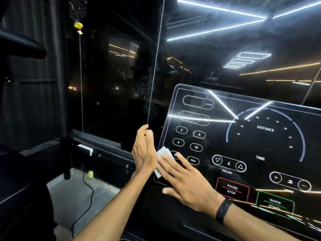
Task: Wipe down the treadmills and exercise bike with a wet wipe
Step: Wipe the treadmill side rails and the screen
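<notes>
a: right hand (186, 180) flat on the wet wipe (160, 161), fingers straight and spread, pressing it onto the lower left corner of the treadmill console (243, 136), beside the "6" key.

b: left hand (144, 150)?

a: raised just left of the console edge, fingers straight and together, holding nothing; looks to be touching the right hand near the wipe. whether the fingertips touch the thin vertical line (154, 70) above cannot be told.

b: risks from here?

a: probably pressing keys by accident — "prog", "pause stop" (231, 189) and the incline arrows (229, 163) close to the palm's path. also a wipe slipping off the console's left edge, since part already overhangs there. streaks likely on the glossy panel, where glare hides missed patches.

b: wipe's lie?

a: folded white pad, long axis running top to bottom along the console's left edge, slightly tilted; most of it hidden under the fingers.
</notes>
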